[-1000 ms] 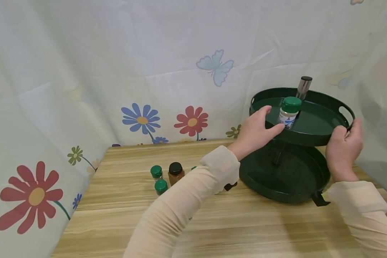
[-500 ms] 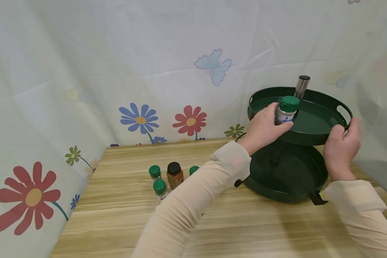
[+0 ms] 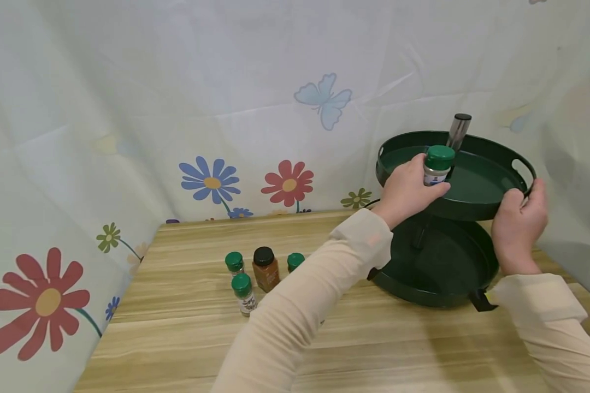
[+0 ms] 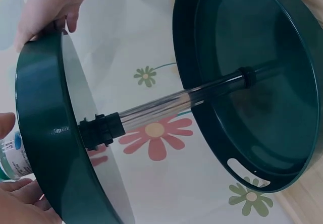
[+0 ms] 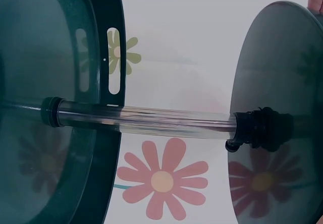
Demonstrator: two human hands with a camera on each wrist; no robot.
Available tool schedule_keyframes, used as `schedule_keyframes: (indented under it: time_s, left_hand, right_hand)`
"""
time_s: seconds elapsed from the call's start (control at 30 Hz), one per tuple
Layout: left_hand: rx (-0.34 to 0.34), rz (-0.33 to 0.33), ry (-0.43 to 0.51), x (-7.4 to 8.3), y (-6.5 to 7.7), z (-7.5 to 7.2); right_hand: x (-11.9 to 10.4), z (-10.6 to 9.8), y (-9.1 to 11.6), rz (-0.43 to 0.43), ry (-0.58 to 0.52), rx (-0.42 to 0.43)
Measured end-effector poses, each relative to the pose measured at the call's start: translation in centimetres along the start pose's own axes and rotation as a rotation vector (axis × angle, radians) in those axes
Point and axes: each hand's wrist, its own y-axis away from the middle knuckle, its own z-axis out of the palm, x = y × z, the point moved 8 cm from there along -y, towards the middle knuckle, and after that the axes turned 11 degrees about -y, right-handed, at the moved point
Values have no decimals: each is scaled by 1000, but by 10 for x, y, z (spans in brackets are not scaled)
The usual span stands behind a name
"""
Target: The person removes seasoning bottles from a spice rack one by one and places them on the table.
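Observation:
A spice jar (image 3: 435, 176) with a green lid stands in the upper green tray (image 3: 491, 209) of a two-tier rack. My left hand (image 3: 407, 190) grips this jar in the head view, thumb in front and fingers on its far left side. In the left wrist view the jar's label (image 4: 16, 156) shows between thumb and fingers. My right hand (image 3: 520, 226) holds the upper tray's right rim by the slotted handle. Below is the lower tray (image 3: 447, 267), joined to the upper one by a shiny post (image 5: 171, 122).
On the wooden table (image 3: 187, 333) to the left stand a brown jar (image 3: 266, 273) with a black lid and green-lidded jars (image 3: 246, 299), one (image 3: 295, 261) partly behind my left sleeve. A flowered curtain (image 3: 246, 109) hangs behind. Black handles (image 3: 483, 300) stick out at the lower tray.
My left hand has moved right and closed its fingers and thumb around the green-lidded jar in the upper tray. My right hand keeps its hold on the rim.

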Motion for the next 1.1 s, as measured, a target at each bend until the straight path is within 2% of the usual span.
schedule_keyframes:
  time_s: [0.27,0.43,0.57,0.87,1.1]
  left_hand:
    - [18,-30,-31,0,-1,-1]
    - [24,-71,-61,-1,-2,0]
    - [17,-97,-51,-2,-1,-1]
    - [48,-94,95,-4,2,-6]
    - [51,-127,203,-7,2,-6]
  right_hand:
    - [-1,0,1,-1,8,-7]
    - [-2,0,1,8,13,-10]
    - [-2,0,1,16,13,-16]
    - [-1,1,1,2,10,-12]
    - [0,0,1,-10,5,-8]
